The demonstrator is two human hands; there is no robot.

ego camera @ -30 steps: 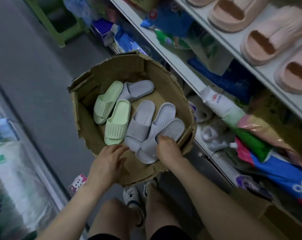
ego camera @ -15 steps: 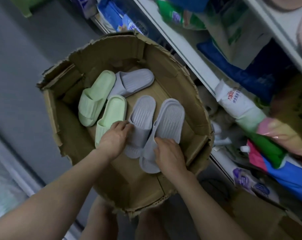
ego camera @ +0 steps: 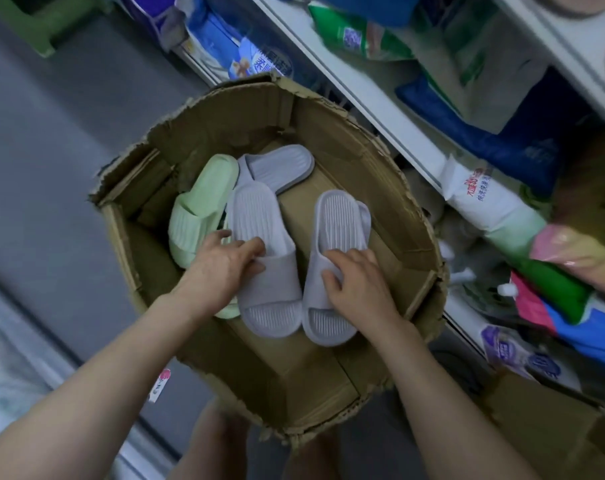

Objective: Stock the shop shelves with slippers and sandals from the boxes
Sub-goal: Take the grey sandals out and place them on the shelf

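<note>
Inside the torn brown cardboard box (ego camera: 380,161) lay two pale green foam slippers (ego camera: 204,206) and three ribbed grey slippers (ego camera: 280,164); left hand (ego camera: 221,268) gripped one grey strap, right hand (ego camera: 356,282) curled fingers round another's.

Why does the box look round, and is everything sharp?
Head view: the wide-angle lens bows the cardboard box rim and the shelf edge; light is dim and even, without glare; the grey slippers gripped by the left hand and right hand look sharp; the packets along the top are smeared.
</note>
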